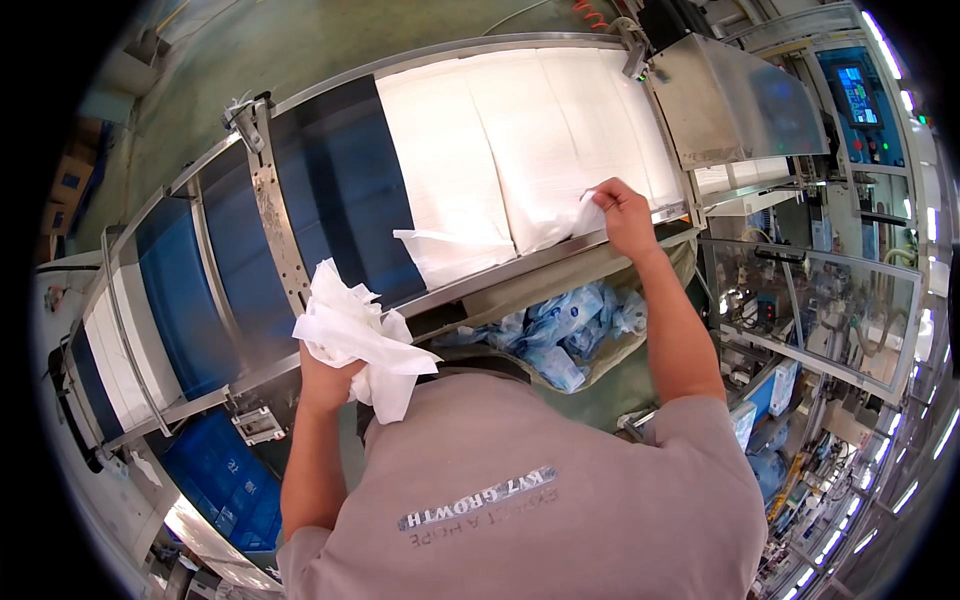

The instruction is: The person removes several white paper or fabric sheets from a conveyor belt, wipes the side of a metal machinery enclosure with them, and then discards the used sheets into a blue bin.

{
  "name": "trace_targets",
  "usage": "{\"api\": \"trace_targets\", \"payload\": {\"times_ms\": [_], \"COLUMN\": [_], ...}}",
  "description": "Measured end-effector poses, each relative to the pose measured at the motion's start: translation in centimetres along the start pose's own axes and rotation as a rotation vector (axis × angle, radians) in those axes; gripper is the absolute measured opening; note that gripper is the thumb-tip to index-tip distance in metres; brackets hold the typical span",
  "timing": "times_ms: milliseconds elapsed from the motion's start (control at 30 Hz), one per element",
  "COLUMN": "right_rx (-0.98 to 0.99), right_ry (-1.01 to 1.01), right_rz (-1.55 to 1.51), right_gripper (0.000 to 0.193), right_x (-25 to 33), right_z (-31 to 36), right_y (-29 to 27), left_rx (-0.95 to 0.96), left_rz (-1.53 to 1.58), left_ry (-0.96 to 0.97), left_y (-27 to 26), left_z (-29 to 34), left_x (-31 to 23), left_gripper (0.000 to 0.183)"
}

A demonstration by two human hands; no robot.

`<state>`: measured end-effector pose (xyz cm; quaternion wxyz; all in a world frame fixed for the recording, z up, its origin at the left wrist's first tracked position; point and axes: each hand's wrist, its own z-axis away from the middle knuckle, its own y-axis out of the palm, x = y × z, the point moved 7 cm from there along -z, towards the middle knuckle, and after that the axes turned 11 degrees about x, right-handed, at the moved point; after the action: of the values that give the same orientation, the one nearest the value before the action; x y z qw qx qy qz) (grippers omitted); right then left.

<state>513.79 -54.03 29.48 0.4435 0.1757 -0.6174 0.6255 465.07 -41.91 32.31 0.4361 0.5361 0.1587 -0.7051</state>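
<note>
Crumpled white tissue sheets [355,325] bunch up in my left hand [328,378], which is closed round them at the near side of the conveyor. My right hand [625,215] pinches the near edge of the white tissue stacks [530,140], lifting a corner of thin sheet. Those stacks lie side by side across the dark blue conveyor belt [335,190]. One loose sheet flap [455,242] is folded up at the near end of the leftmost stack. The fingertips of my left hand are partly hidden by the bunched tissue.
Below the conveyor's near rail hangs a cloth bag [610,362] holding blue and white plastic wrappers [560,330]. A metal bracket [270,200] spans the belt. At right stand a metal housing [740,100] and a clear guard door [810,310]. A blue crate [225,480] sits lower left.
</note>
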Motion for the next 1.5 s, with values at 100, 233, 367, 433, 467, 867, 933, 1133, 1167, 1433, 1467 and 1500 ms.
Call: {"api": "trace_targets", "payload": {"times_ms": [100, 233, 367, 433, 467, 867, 933, 1133, 1167, 1433, 1467, 1500], "right_rx": [-0.026, 0.188, 0.255, 0.241, 0.211, 0.071, 0.032, -0.555, -0.596, -1.209, -1.025, -1.052], "right_ry": [0.017, -0.018, -0.026, -0.050, -0.131, -0.129, -0.035, 0.058, 0.059, -0.158, -0.339, -0.061], "right_rz": [0.007, 0.220, 0.178, 0.249, 0.318, 0.494, 0.492, 0.050, -0.073, -1.024, -1.150, -0.841], "right_gripper": [0.004, 0.005, 0.019, 0.036, 0.037, 0.017, 0.016, 0.019, 0.011, 0.017, 0.021, 0.030], "right_x": [1.5, 1.1, 1.2, 2.3, 2.3, -6.3, -8.0, -9.6, -9.7, -14.6, -16.3, -16.5], "right_z": [0.4, 0.4, 1.0, 2.0, 2.4, 4.1, 4.1, 11.8, 13.2, 18.3, 19.8, 19.8], "right_y": [-1.6, -1.4, -2.9, -3.3, -3.5, -6.8, -8.0, -16.2, -16.7, -23.8, -25.8, -25.4], "left_rx": [0.041, 0.235, 0.694, 0.932, 1.042, 1.497, 1.464, 1.395, 1.429, 1.457, 1.446, 1.431], "left_rz": [-0.091, -0.331, -0.825, -1.119, -1.244, -2.033, -2.080, -2.106, -2.113, -1.951, -1.943, -1.938], "left_ry": [-0.021, 0.052, 0.227, 0.361, 0.307, 0.266, 0.334, 0.323, 0.307, 0.336, 0.372, 0.399], "left_y": [0.3, 4.4, 14.6, 20.0, 23.0, 40.5, 42.1, 45.8, 46.4, 45.1, 45.2, 45.2], "left_z": [-0.3, -2.2, -8.8, -12.8, -14.5, -28.5, -29.4, -30.4, -30.3, -31.5, -31.3, -31.2], "left_x": [-0.2, -2.4, -6.0, -5.5, -5.2, 2.9, 3.8, 4.1, 3.7, 3.9, 4.3, 4.6], "left_gripper": [0.073, 0.060, 0.056, 0.062, 0.073, 0.094, 0.094, 0.103, 0.104, 0.100, 0.096, 0.092]}}
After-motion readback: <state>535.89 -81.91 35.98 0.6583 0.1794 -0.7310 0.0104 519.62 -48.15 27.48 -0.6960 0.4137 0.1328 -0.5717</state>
